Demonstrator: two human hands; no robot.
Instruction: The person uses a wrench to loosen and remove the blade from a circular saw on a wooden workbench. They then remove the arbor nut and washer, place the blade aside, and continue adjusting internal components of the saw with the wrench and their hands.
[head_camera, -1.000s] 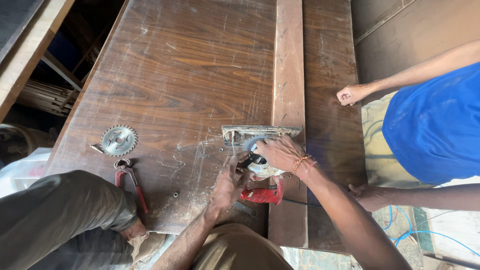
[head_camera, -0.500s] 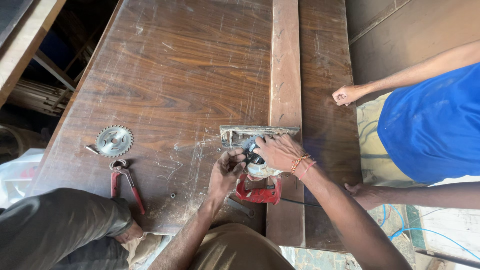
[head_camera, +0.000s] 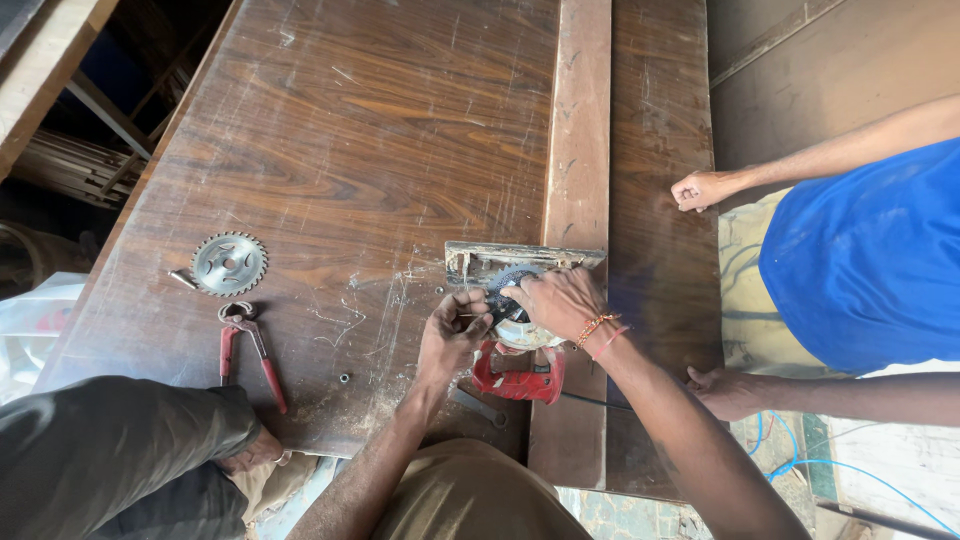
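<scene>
Fingers (head_camera: 520, 292) of the right hand (head_camera: 560, 300) curl over the toothed blade (head_camera: 512, 280) seated in the red saw (head_camera: 518, 375), pressing on it; fingers of the left hand (head_camera: 452, 335) are pinched together at the blade's hub, but what they grip is too small to tell.

Largest first: the brown desk (head_camera: 380, 130), scratched and dusty, carries everything. A long plank (head_camera: 578, 120) lies along it, and the saw sits on its side at the plank's near end, base plate (head_camera: 522, 258) turned away from the person. A co-worker in a blue shirt (head_camera: 860, 260) stands at the right edge, one fist (head_camera: 700, 188) on the desk. Well apart to the left lie red-handled pliers (head_camera: 250, 345), a loose blade (head_camera: 229, 263) just beyond them, and a small nut (head_camera: 343, 378) near the front edge.

As a judgement, a blade change looks partly done: one blade is already off and lying aside, another sits in the saw, and fastening it at the hub seems to be what remains.
</scene>
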